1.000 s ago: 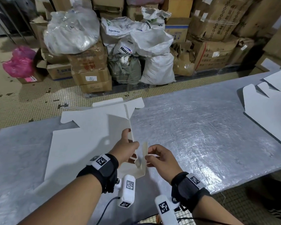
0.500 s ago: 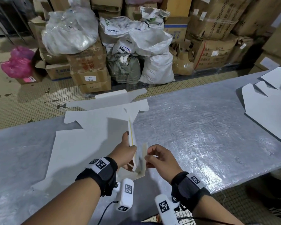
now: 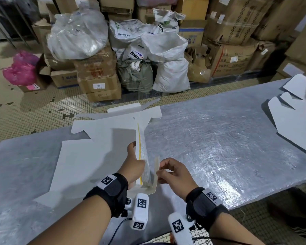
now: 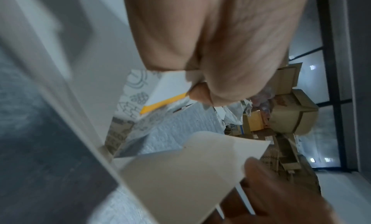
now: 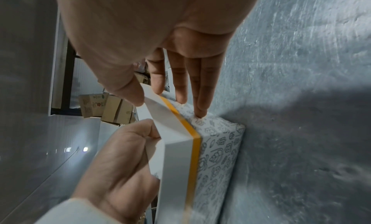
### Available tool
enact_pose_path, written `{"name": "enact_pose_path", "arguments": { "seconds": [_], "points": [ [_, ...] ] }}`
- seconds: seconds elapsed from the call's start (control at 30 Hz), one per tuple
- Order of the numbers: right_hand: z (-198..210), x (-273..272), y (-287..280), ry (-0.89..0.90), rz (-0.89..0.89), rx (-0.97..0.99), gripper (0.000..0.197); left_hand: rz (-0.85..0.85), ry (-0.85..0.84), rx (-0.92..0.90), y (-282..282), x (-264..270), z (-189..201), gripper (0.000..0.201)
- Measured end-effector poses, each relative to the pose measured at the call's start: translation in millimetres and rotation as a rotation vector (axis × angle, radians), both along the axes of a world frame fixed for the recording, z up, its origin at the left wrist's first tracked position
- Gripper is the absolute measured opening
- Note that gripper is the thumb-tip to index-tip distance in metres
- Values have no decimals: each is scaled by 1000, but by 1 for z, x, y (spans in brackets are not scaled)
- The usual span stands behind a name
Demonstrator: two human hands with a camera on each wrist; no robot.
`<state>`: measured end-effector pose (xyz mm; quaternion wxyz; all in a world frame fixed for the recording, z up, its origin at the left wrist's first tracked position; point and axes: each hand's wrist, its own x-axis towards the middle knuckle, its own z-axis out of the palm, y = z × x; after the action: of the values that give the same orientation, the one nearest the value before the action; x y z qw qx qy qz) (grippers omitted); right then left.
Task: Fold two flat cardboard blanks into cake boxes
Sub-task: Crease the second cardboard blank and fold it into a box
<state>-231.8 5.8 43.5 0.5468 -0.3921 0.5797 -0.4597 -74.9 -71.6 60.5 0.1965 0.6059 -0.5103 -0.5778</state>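
1. The first blank [image 3: 88, 156] lies mostly flat on the worktop [image 3: 219, 147], with its right side panel stood up on edge near the front, right where both hands are working.
2. Left hand [image 3: 132, 167]: its grip is closed on that raised panel, thumb on one face and fingers curled round the other, next to the yellow stripe [image 5: 192, 141].
3. Right hand [image 3: 173, 174]: its grip pinches the small corner flap [image 3: 156, 167] between thumb and fingers, bending it in toward the panel.
4. The second blank [image 3: 293, 121] sits untouched at the far right of the worktop, well apart from the hands.
5. What could go wrong, my guess:
   - Only one corner is held, so the rest of the sheet can spring back flat if either grip eases off.
   - Bending the flap off its score line would leave a crooked corner or a crease through the printed side.
   - The far end of the blank hangs past the back edge of the worktop, so a hard tug toward the body could twist the whole sheet.
   - Squeezing too hard could dent the thin card.
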Motion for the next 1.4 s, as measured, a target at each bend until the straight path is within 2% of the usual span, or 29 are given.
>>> {"name": "enact_pose_path", "arguments": {
  "seconds": [0.13, 0.2, 0.27, 0.43, 0.63, 1.0, 1.2, 1.4],
  "points": [
    [2, 0, 3, -5, 11, 4, 9, 137, 39, 78, -9, -2, 0, 58],
    [2, -1, 4, -4, 15, 7, 10, 135, 6, 97, -15, -4, 2, 48],
    [2, -1, 5, 1, 18, 8, 10, 88, -50, 91, -19, -5, 4, 47],
    [2, -2, 7, 23, 19, -1, 10, 39, -162, 13, -29, -5, 5, 71],
    [3, -3, 8, 32, 12, 2, 11, 138, -31, 30, -28, -12, 3, 66],
    [6, -1, 6, 44, -2, 9, 11, 106, 354, 239, -7, 11, 3, 50],
    [8, 3, 3, 55, 18, -3, 12, 74, 325, 286, 5, 16, 3, 31],
    [12, 7, -5, 93, 63, 1, 15, 41, 283, 257, 8, 19, 2, 27]
  ]
}}
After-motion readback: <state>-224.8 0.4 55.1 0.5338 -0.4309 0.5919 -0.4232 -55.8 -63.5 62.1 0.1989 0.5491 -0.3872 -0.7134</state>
